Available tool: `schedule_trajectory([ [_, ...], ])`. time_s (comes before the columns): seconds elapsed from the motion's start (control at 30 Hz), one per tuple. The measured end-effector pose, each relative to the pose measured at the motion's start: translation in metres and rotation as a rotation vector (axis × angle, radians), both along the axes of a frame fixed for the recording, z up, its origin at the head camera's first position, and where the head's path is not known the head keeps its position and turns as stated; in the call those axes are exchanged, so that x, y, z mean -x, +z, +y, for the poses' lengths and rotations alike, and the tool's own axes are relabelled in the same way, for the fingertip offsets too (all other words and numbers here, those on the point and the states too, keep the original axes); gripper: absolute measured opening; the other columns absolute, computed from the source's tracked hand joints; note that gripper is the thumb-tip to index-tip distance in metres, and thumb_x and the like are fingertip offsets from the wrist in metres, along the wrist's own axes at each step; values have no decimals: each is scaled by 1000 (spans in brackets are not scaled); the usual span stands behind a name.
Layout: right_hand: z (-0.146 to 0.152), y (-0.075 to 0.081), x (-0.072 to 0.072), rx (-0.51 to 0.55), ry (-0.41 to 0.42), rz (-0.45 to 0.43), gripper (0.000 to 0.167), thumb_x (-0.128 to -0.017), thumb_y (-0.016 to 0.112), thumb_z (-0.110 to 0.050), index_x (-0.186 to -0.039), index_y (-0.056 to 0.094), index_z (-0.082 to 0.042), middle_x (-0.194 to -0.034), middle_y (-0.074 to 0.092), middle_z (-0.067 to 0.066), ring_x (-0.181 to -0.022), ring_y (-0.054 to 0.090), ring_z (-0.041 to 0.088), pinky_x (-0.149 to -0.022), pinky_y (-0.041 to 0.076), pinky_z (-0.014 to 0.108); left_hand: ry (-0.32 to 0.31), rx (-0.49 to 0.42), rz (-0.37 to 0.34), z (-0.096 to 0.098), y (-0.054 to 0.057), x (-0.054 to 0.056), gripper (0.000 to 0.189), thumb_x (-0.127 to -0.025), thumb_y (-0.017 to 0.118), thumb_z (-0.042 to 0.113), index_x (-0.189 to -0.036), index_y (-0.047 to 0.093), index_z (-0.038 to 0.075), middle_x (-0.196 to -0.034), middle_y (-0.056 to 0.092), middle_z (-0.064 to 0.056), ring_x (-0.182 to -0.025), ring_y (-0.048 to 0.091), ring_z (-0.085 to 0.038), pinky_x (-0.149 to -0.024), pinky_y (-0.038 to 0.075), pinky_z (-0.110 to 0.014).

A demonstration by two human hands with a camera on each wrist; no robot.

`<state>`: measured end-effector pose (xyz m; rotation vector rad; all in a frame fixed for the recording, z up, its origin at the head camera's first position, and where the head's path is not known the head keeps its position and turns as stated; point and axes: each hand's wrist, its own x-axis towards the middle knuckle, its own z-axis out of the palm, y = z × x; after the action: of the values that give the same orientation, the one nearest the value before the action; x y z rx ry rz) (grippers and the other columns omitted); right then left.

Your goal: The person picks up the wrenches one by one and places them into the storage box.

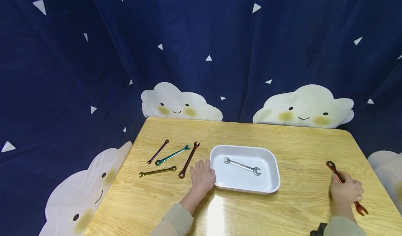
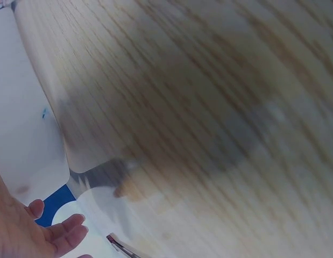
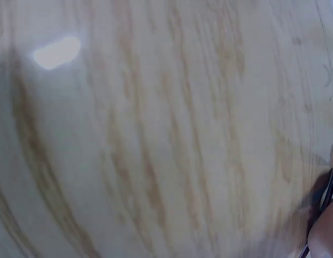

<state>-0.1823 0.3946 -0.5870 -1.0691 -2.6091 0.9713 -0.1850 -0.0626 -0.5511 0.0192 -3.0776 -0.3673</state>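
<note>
My right hand holds a red combination wrench by its shaft, low over or on the table at the right; I cannot tell if it touches the wood. The ring end points away and the open end towards me. At the right wrist view's edge only a finger and a dark strip of the wrench show. My left hand is at the left side of a white plastic tray, fingers extended and touching its rim. Inside the tray lies a silver open-end wrench, slanting across the bottom.
Left of the tray several wrenches lie on the wooden table: a dark red one, a teal one, a purple one and a gold one. A dark blue curtain with clouds hangs behind the table.
</note>
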Motion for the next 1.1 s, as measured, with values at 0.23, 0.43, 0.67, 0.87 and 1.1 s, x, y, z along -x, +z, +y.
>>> schedule_trajectory([
  [0.23, -3, 4, 0, 32, -34, -15, 45, -95, 35, -33, -131, 40, -8, -130, 23, 37, -120, 19, 53, -90, 16, 61, 0, -4, -4, 1, 1, -1, 32, -89, 42, 25, -117, 46, 10, -103, 48, -13, -101, 43, -31, -91, 29, -54],
  [0.43, -4, 6, 3, 44, -55, -69, 45, -96, 34, -34, -132, 39, -8, -130, 24, 36, -119, 20, 52, -90, 17, 59, 0, -7, -7, 1, 1, -1, 29, -90, 42, 26, -114, 46, 10, -102, 48, -12, -101, 43, -31, -91, 28, -54],
  [0.67, -4, 5, 6, 48, -85, -75, 42, -96, 36, -33, -131, 41, -9, -128, 26, 35, -119, 22, 52, -91, 17, 59, 3, -13, -3, 1, 2, -1, 29, -90, 42, 25, -113, 47, 10, -101, 48, -12, -100, 43, -31, -91, 28, -54],
  [0.87, -2, 3, 9, 49, -97, -97, 44, -97, 34, -35, -132, 41, -10, -130, 26, 34, -119, 22, 52, -93, 17, 58, 4, -16, 3, 1, 3, -2, 27, -89, 43, 25, -112, 47, 10, -99, 48, -12, -99, 44, -31, -89, 29, -53],
  [1.1, -4, 4, 9, 54, -95, -92, 44, -97, 33, -35, -132, 40, -10, -130, 26, 34, -119, 22, 51, -92, 16, 58, 5, -2, 2, 1, 3, -2, 28, -90, 43, 25, -112, 47, 10, -98, 48, -12, -97, 44, -30, -88, 30, -52],
])
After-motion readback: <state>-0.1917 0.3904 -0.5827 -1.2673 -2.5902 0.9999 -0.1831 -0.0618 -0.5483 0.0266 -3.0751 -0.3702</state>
